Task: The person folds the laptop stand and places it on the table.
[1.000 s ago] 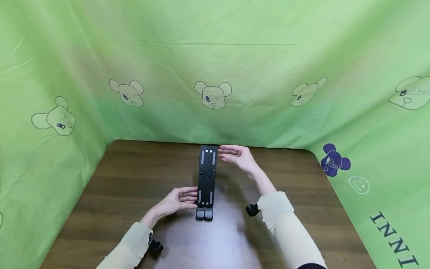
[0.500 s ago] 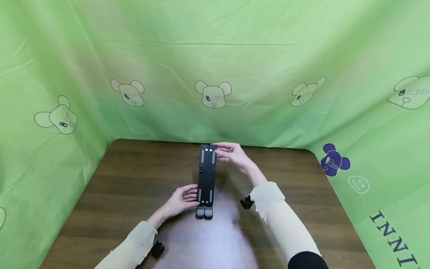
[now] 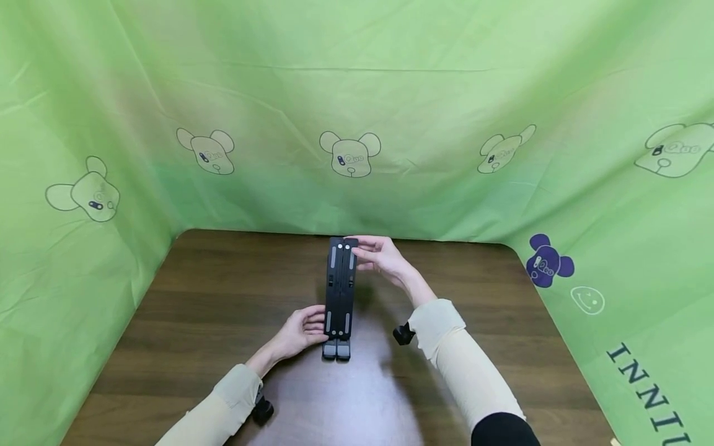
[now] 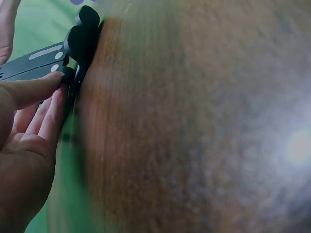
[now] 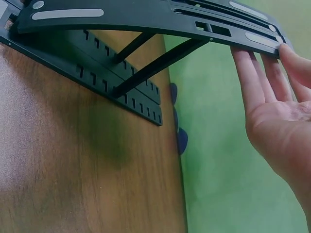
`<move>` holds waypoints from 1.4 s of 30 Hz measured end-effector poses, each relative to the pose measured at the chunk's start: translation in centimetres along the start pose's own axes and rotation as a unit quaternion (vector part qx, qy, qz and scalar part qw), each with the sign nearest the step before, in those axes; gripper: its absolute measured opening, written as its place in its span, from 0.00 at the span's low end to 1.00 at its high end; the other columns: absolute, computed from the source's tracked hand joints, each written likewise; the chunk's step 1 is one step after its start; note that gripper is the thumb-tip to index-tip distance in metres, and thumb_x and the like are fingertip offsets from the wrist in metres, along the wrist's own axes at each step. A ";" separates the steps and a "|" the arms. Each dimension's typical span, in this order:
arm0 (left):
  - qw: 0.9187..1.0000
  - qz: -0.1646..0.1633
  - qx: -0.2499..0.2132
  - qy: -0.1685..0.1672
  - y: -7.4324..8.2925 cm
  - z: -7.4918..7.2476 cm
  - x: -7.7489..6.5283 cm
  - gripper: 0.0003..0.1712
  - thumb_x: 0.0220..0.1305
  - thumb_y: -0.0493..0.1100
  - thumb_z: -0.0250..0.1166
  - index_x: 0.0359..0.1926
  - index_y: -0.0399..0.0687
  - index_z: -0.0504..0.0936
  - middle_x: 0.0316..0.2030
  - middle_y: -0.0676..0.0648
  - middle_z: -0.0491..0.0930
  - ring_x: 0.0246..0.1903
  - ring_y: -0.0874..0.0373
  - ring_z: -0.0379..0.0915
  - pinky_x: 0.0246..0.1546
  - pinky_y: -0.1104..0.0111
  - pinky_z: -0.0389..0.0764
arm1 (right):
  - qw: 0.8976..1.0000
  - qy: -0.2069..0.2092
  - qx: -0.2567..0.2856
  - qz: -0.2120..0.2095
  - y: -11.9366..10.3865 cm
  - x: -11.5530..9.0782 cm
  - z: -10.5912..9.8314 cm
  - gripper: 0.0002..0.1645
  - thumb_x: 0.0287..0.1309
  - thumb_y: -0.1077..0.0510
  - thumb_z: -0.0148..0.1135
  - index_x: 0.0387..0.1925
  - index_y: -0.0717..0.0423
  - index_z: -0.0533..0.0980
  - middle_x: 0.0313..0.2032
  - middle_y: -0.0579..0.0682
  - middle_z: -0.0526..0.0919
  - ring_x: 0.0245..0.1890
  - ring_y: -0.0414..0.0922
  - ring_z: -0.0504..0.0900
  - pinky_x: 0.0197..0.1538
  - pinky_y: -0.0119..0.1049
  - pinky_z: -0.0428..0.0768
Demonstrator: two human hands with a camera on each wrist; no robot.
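A black foldable laptop stand (image 3: 339,291) stands mid-table, its two halves side by side and its top plate raised at a slant. In the right wrist view, a support strut (image 5: 160,68) runs from the plate to the slotted base (image 5: 116,80). My left hand (image 3: 298,332) pinches the stand's near end from the left, thumb on top beside the round pad, fingers beneath. My right hand (image 3: 385,259) holds the far right corner, thumb above and fingers under the plate. Two grey-faced feet (image 3: 336,349) show at the near end.
The brown wooden table (image 3: 234,272) has rounded far corners. A green curtain (image 3: 268,198) printed with bear heads hangs behind it and along both sides. Black wrist cameras (image 3: 403,334) sit by both cream sleeves (image 3: 463,359).
My right hand has moved left onto the stand's far corner and taken hold of it. My left thumb has come over the stand's near edge. The stand keeps its place and slant.
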State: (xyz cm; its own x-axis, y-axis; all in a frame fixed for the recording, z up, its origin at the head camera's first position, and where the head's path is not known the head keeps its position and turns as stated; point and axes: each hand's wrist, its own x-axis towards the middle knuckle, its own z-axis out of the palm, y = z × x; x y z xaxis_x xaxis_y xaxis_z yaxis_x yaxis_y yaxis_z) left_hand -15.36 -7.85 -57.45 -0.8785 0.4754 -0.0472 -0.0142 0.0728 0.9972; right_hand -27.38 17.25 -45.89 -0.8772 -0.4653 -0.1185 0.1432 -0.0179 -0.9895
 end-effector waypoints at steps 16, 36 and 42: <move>1.000 0.001 0.012 -0.029 0.3 -0.3 0.5 0.37 0.68 0.20 0.67 0.74 0.10 0.63 0.66 0.14 0.75 0.65 0.25 0.79 0.62 0.66 0.89 | 0.999 0.019 0.033 -0.008 -0.4 -0.9 -0.3 0.25 0.75 0.75 0.58 0.71 0.70 0.76 0.47 0.36 0.94 0.43 0.38 0.93 0.48 0.38 0.94; 0.998 0.002 0.022 -0.055 0.4 -1.0 1.1 0.38 0.69 0.20 0.66 0.75 0.12 0.62 0.67 0.15 0.74 0.68 0.22 0.76 0.63 0.64 0.88 | 0.997 0.071 0.032 -0.014 -0.3 -2.1 0.3 0.29 0.75 0.75 0.58 0.73 0.79 0.67 0.41 0.39 0.94 0.40 0.36 0.93 0.46 0.38 0.95; 0.997 0.010 0.028 -0.073 0.6 -1.7 1.4 0.37 0.69 0.20 0.66 0.74 0.12 0.63 0.66 0.15 0.75 0.66 0.24 0.78 0.63 0.65 0.88 | 0.995 0.098 0.024 -0.015 -0.4 -2.5 0.7 0.29 0.75 0.75 0.58 0.74 0.78 0.67 0.50 0.51 0.95 0.39 0.37 0.93 0.46 0.37 0.94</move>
State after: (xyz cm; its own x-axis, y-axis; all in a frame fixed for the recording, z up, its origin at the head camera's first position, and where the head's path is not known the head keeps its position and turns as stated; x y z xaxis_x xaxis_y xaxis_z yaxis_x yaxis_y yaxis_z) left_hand -17.41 -8.58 -56.83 -0.7991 0.5999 -0.0399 0.0319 0.1086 0.9936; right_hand -24.94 17.77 -45.15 -0.9534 -0.2819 -0.1079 0.1336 -0.0736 -0.9883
